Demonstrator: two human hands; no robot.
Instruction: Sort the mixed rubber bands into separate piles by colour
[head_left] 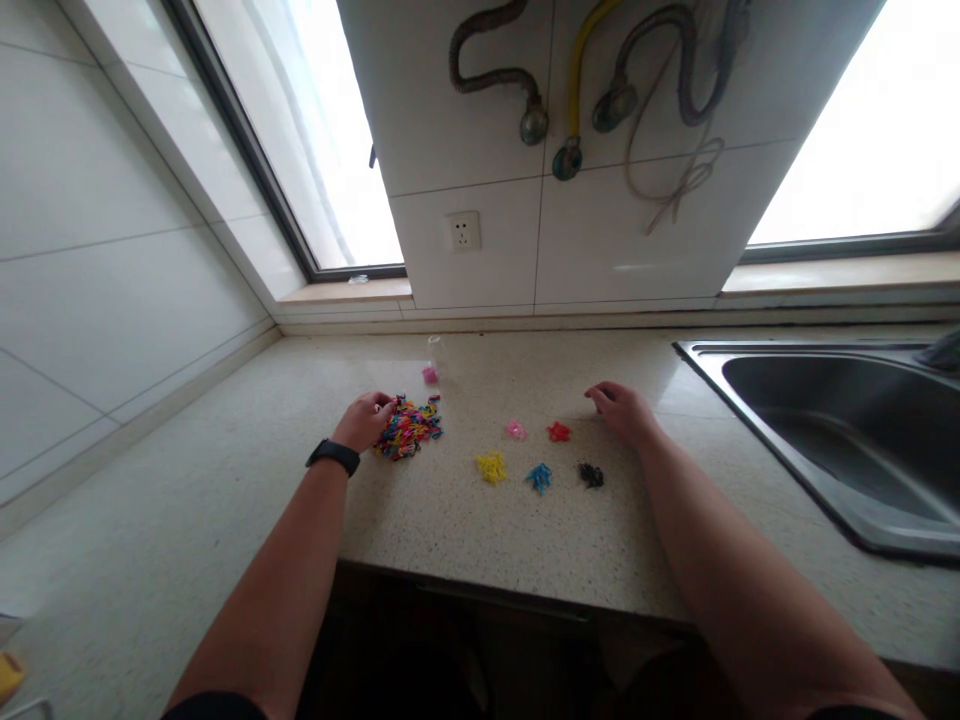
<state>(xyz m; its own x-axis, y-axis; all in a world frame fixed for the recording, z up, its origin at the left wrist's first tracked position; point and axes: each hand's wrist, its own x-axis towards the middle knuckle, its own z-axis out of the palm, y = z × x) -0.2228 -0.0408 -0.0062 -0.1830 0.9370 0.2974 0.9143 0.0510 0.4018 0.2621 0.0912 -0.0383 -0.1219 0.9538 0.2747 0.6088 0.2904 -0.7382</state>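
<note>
A mixed pile of small coloured bands lies on the speckled countertop. My left hand, with a black wristband, rests at the pile's left edge, fingers curled into it. To the right lie small sorted heaps: pink, red, yellow, blue and black. My right hand rests on the counter just right of the red heap, fingers curled down, nothing visible in it.
A small clear jar with a pink lid stands behind the pile. A steel sink fills the right side. Tiled wall with a socket and hoses is behind; windows sit on both sides.
</note>
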